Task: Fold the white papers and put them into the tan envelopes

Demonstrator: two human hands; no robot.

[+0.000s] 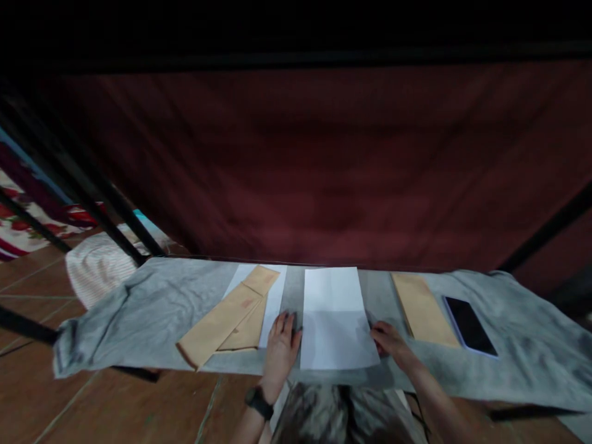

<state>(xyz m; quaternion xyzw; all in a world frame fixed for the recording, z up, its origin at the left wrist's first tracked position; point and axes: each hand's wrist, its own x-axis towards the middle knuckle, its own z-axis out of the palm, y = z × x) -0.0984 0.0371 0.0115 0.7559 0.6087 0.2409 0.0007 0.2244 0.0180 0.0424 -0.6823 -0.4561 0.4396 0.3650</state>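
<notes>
A white sheet of paper (pixel 337 320) lies flat on the grey cloth, with faint crease lines across it. Just left of it, my left hand (pixel 282 342) rests with its fingers apart, holding nothing; a dark watch is on that wrist. My right hand (pixel 386 339) is at the sheet's right edge with its fingers drawn together; whether they grip the paper is too small to tell. Several brown envelopes (pixel 226 320) overlap at the left, on top of another white sheet (pixel 276 302). To the right lies a brown envelope or stack (pixel 425 308).
A phone (pixel 470 327) lies right of the brown stack. The grey cloth (pixel 161 314) covers the narrow surface. Behind it hangs a dark red curtain (pixel 324 172), between black metal bars (pixel 111 197). A striped cloth (pixel 99 265) is at the left, above the tiled floor.
</notes>
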